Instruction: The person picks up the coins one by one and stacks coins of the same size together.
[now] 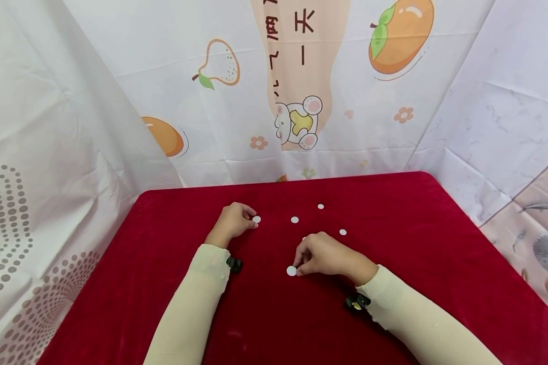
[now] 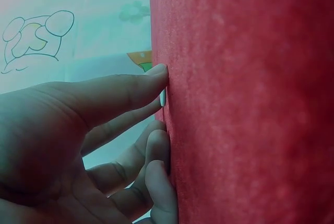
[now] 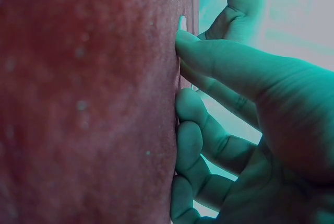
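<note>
On the red cloth, my left hand (image 1: 235, 221) has its thumb and index finger at the edges of a small white disc (image 1: 257, 219). In the left wrist view, that disc (image 2: 163, 97) shows as a thin sliver between the two fingertips, with the other fingers curled against the cloth. My right hand (image 1: 326, 254) is closer to me, its thumb and index finger holding the rim of another white disc (image 1: 291, 271). The right wrist view shows this disc (image 3: 182, 23) edge-on beyond the thumb tip. Both discs lie flat or nearly flat on the cloth.
Other white discs lie farther back: one (image 1: 294, 220) between the hands, one (image 1: 320, 206) toward the far edge, one (image 1: 343, 232) behind the right hand. Another is mostly hidden by that hand. Printed curtains (image 1: 237, 116) hang behind the red-covered table (image 1: 173, 218).
</note>
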The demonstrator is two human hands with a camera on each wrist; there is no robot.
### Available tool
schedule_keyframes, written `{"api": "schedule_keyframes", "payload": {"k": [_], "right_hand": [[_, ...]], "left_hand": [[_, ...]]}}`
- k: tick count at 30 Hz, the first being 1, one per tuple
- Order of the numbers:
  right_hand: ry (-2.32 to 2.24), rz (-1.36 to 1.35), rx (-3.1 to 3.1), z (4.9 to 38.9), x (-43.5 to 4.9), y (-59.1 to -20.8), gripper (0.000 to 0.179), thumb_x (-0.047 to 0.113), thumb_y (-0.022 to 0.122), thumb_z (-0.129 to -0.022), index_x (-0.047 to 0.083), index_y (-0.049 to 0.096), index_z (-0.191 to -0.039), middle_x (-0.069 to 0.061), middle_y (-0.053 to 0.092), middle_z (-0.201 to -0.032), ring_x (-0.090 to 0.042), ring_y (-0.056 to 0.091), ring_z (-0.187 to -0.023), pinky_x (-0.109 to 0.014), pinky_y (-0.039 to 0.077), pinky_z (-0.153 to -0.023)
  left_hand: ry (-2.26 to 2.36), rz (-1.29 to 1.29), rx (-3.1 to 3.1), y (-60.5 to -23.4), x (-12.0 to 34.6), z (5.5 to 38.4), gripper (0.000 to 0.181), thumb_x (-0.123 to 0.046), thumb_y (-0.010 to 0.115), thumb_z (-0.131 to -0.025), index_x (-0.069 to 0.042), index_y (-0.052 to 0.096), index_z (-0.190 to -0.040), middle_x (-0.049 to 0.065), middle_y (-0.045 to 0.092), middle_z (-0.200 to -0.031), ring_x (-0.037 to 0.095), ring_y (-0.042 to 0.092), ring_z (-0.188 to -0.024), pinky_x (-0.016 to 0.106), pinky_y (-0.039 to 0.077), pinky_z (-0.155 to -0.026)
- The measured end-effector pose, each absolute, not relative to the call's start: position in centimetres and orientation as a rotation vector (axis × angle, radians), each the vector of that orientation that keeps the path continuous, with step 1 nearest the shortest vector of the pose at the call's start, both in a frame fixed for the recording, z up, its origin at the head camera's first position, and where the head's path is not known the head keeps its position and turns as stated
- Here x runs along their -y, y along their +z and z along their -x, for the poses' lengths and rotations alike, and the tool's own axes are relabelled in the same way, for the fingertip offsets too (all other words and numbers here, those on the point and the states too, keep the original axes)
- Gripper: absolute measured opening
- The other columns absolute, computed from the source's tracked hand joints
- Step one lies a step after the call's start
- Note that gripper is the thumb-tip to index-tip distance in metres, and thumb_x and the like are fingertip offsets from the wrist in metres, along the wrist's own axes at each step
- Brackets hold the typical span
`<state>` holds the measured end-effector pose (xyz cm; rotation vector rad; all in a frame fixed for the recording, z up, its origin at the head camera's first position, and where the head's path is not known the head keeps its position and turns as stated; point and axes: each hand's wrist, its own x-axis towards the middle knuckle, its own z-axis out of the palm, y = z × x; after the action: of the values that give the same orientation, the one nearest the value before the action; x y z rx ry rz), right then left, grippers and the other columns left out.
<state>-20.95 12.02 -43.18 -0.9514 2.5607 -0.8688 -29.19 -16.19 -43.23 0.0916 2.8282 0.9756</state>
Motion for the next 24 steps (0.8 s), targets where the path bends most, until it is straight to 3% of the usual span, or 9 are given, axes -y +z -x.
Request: {"api": "schedule_keyframes", "payload": {"k": [14, 24], "right_hand": [[-0.87, 0.95, -2.566, 20.86, -11.97, -43.06, 0.012, 0.018, 0.089, -0.081, 0.026, 0.08, -0.083, 0.015, 0.065, -0.073, -0.006, 0.06, -0.068, -0.025, 0.052, -0.063], [-0.876, 0.949, -2.557, 20.89, -11.97, -43.05, 0.011, 0.018, 0.089, -0.082, 0.025, 0.081, -0.084, 0.015, 0.066, -0.073, -0.006, 0.06, -0.068, -0.025, 0.052, -0.063]], "left_hand": [[0.975, -0.113, -2.828, -43.28, 16.19, 29.14, 0.021, -0.017, 0.082, -0.089, -0.014, 0.08, -0.11, 0.008, 0.069, -0.104, 0.024, 0.062, -0.095, 0.037, 0.054, -0.079], [0.975, -0.111, -2.819, -43.27, 16.18, 29.03, 0.023, -0.023, 0.083, -0.089, -0.014, 0.079, -0.109, 0.007, 0.068, -0.102, 0.024, 0.061, -0.093, 0.037, 0.054, -0.078]]}}
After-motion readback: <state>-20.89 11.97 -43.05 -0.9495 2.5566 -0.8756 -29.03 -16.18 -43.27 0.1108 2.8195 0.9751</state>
